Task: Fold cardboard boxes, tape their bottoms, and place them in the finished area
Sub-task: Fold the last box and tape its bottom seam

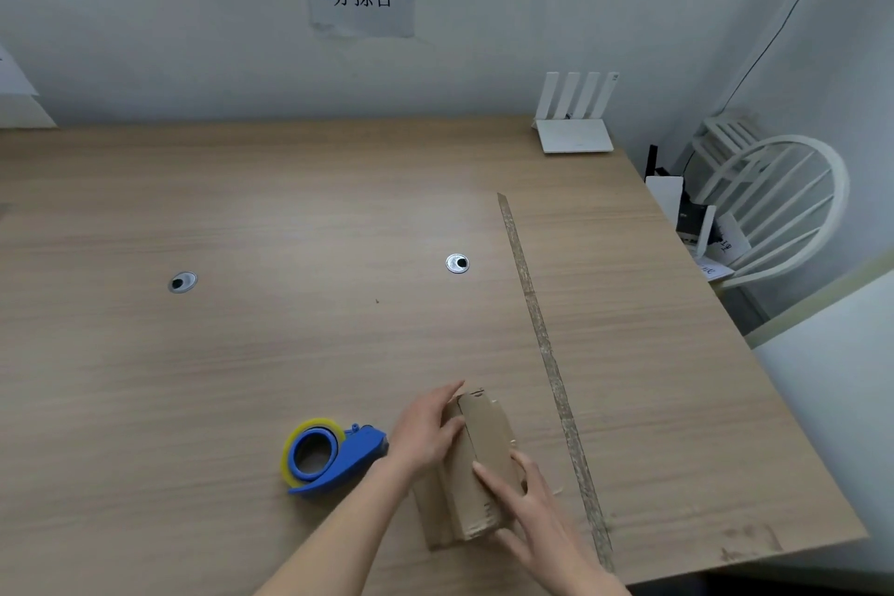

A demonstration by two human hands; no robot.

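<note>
A small brown cardboard box lies near the front of the wooden table, with its flaps folded onto the upper face. My left hand grips its far left side, thumb pressed on the top flap. My right hand holds the near right side, with fingers stretched across the top flap and the thumb at the box's near corner. A blue tape dispenser with a yellowish roll lies just left of my left wrist, untouched.
A long strip of worn tape runs down the table right of the box, marking off the right part. A white router stands at the back right. A white chair with papers sits beyond the right edge. Two cable grommets dot the tabletop.
</note>
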